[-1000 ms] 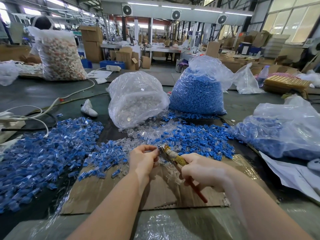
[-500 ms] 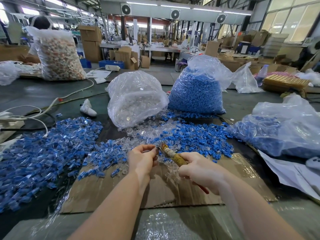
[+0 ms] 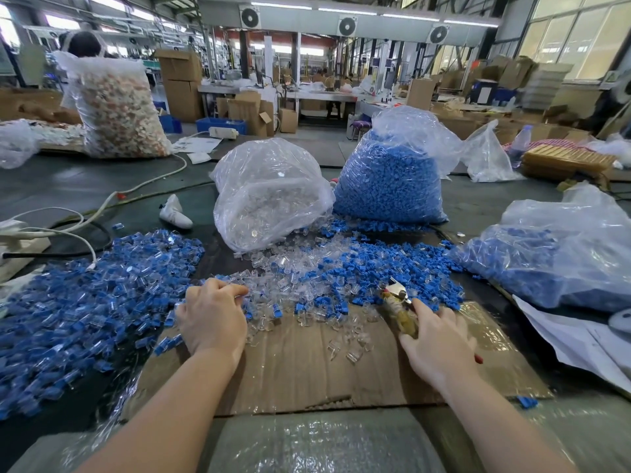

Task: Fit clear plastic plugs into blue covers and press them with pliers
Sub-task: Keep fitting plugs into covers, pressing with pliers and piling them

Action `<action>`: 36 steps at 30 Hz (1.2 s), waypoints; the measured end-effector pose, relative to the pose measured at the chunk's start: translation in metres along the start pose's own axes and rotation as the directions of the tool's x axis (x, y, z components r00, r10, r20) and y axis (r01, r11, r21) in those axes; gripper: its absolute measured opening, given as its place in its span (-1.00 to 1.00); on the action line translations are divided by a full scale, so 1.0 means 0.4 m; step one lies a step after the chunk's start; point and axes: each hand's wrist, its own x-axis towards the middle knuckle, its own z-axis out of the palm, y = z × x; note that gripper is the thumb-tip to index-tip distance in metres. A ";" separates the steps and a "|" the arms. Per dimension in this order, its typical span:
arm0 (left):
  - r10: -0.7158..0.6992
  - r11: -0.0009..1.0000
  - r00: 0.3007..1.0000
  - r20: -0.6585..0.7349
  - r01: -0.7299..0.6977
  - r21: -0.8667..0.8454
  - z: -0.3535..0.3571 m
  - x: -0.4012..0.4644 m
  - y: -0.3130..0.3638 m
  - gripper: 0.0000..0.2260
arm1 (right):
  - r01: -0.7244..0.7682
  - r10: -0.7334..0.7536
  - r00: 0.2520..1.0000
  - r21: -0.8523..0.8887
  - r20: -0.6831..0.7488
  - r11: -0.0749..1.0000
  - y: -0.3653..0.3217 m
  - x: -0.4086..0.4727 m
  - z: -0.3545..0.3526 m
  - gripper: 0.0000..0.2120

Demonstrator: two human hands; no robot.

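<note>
On the cardboard (image 3: 307, 370), the left hand (image 3: 213, 317) curls into loose clear plugs (image 3: 293, 285) beside blue covers (image 3: 368, 271); whether it holds one cannot be told. The right hand (image 3: 435, 343) grips the pliers (image 3: 397, 303). Plugs look light, stiff, slippery: best pinched by their sides.

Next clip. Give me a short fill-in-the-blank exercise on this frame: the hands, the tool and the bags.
1. The right hand holds the ____, whose metal tip points at the loose blue covers.
2. The left hand reaches into the parts at the far edge of the ____ sheet.
3. The bag of clear plugs stands to the ____ of the bag of blue covers.

Missing words: pliers; cardboard; left
</note>
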 end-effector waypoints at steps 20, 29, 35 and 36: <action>0.424 0.802 0.862 0.278 -0.215 -0.557 0.065 -0.101 0.134 -0.86 | 0.286 -0.291 0.939 -0.057 -0.185 0.957 -0.082 0.028 0.014 -0.74; 0.296 0.796 0.932 0.208 -0.120 -0.594 0.077 -0.114 0.123 -0.84 | 0.335 -0.331 0.939 0.031 -0.094 0.942 -0.172 0.070 0.041 -0.84; 0.311 0.778 0.919 0.242 -0.100 -0.620 0.077 -0.115 0.121 -0.88 | 0.249 -0.249 0.968 -0.010 -0.034 0.968 -0.202 0.093 0.040 -0.86; 0.322 0.779 0.914 0.247 -0.107 -0.618 0.077 -0.115 0.120 -0.90 | 0.244 -0.244 0.969 -0.022 -0.036 0.970 -0.206 0.095 0.042 -0.86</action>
